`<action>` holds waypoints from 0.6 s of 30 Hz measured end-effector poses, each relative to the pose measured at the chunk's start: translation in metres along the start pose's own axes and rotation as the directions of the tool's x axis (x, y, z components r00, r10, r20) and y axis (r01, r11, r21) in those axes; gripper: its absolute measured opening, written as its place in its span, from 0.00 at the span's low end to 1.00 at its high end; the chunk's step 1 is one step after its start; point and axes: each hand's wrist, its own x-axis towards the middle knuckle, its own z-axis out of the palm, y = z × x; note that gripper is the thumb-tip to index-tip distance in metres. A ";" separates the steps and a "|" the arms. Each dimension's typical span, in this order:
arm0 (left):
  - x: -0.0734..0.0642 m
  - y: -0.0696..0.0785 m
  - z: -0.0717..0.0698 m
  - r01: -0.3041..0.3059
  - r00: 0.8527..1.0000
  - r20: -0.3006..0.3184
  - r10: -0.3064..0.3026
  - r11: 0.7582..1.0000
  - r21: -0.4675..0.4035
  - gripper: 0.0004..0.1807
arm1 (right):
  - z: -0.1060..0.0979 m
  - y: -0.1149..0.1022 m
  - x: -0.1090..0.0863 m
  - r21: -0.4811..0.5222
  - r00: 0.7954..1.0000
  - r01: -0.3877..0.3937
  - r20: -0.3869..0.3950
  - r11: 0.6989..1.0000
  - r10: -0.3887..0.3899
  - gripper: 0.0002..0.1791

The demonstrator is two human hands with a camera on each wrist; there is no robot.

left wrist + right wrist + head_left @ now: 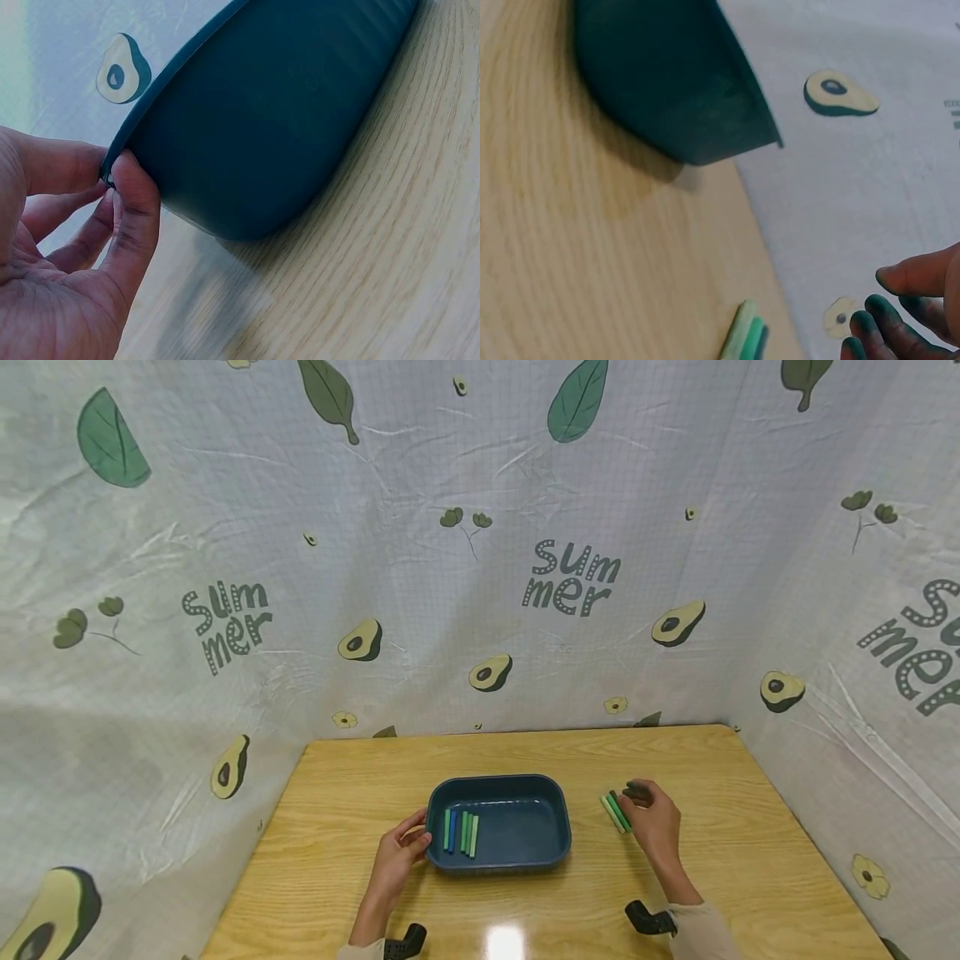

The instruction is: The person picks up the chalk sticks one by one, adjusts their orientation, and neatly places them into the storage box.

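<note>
Five slim sticks (452, 832) are lying side by side inside a dark blue tray (525, 831), close to its left edge: a green one, a blue one, then, after a small gap, two more green ones and a pale green one. The tray is sitting near the middle of the desk (360, 777), a little closer to the desk's left edge than to its right. The left grip (401, 854) is grasping the tray's left rim, its thumb and forefinger pinching the edge.

Between the tray and the desk's right edge, a pale green stick (612, 814) and a green stick (622, 814) are lying at a slant, next to each other; a darker piece (761, 343) is showing beside them in the right wrist view, too cut off to identify. The right grip (656, 821) is hovering by these sticks, released, its thumb and fingers standing apart around nothing visible, and its fingertips (864, 322) are showing dark green stains.

Black devices (405, 942) are sitting at both wrists. Beyond the desk's far edge, a pale cloth (420, 585) is hanging, printed with avocados, leaves and "summer".
</note>
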 end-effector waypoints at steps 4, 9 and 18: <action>0.000 -0.001 -0.001 -0.008 1.000 0.000 0.008 1.000 0.009 0.26 | 0.003 0.009 0.000 -0.007 1.000 -0.015 -0.025 1.000 0.015 0.18; 0.001 -0.003 -0.001 -0.009 1.000 0.000 0.009 1.000 0.001 0.26 | 0.006 0.016 -0.002 0.008 0.997 -0.063 -0.039 0.998 0.063 0.18; 0.001 -0.002 -0.001 -0.024 1.000 0.002 0.024 1.000 0.002 0.26 | 0.013 0.028 -0.001 0.038 0.987 -0.100 -0.119 0.994 0.104 0.18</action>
